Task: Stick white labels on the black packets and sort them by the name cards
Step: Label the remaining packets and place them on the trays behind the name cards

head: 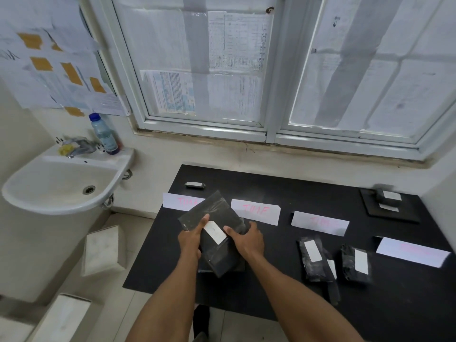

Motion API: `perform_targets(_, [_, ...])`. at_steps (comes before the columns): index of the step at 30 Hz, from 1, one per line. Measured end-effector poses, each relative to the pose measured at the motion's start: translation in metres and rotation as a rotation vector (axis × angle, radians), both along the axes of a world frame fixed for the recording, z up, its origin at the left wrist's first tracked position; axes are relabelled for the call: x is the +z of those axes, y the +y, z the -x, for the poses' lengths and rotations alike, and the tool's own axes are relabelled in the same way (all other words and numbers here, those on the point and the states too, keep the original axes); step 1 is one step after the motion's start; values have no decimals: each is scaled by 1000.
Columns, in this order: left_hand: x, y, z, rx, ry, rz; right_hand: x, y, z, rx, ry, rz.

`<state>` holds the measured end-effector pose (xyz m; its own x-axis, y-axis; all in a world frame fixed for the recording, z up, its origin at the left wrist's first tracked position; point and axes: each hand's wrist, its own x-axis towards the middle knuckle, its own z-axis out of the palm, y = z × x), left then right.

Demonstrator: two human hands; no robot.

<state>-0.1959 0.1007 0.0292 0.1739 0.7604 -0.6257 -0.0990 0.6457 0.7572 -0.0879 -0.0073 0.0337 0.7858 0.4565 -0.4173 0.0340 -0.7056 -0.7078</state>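
Small workroom — wall sink point(66, 183), papered window point(271, 70), black table point(271, 280)

left hand point(188, 240): thumb out, gripping | right hand point(248, 239): thumb out, gripping

Washroom corner around the bench, as my feed shows it

On the left wall I see a white ceramic wash basin point(61, 183), with a metal tap point(80, 146) at its back rim and a clear plastic bottle with a blue cap point(104, 135) standing upright just beside the tap. Something yellow sits by the tap; I can't tell what. Above the basin, white paper sheets patched with brown tape point(49, 70) cover the wall. A white-framed window point(274, 134) runs across the back, its panes covered with printed paper sheets point(237, 43). Below it stands a matte black rectangular tabletop point(271, 183), with a flat black square board point(394, 217) near its far right corner. One white cardboard box point(103, 250) sits tilted on the pale floor under the basin, and another white box point(61, 317) lies nearer me.
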Motion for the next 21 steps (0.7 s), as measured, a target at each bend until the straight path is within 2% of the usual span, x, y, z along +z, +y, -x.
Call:
perform_targets(5, [1, 3, -5, -59, -26, -54, 3, 2, 0, -21, -44, -55])
perform_targets(9, [0, -2, -9, 20, 86, -154, 5, 4, -7, 2, -86, -128])
perform_targets(12, [-1, -5, -14, 126, 196, -124, 5, 7, -12, 66, -132, -169])
perform_targets(15, [-1, -4, -20, 210, 247, -100, 4, 12, -17, 66, -94, -248])
perform_targets(18, [-2, -1, -26, 292, 248, -91, 5, 22, -22, -35, -45, -300])
perform_targets(21, [0, 4, -34, 338, 225, -105, 4, 38, -20, -286, 143, -276])
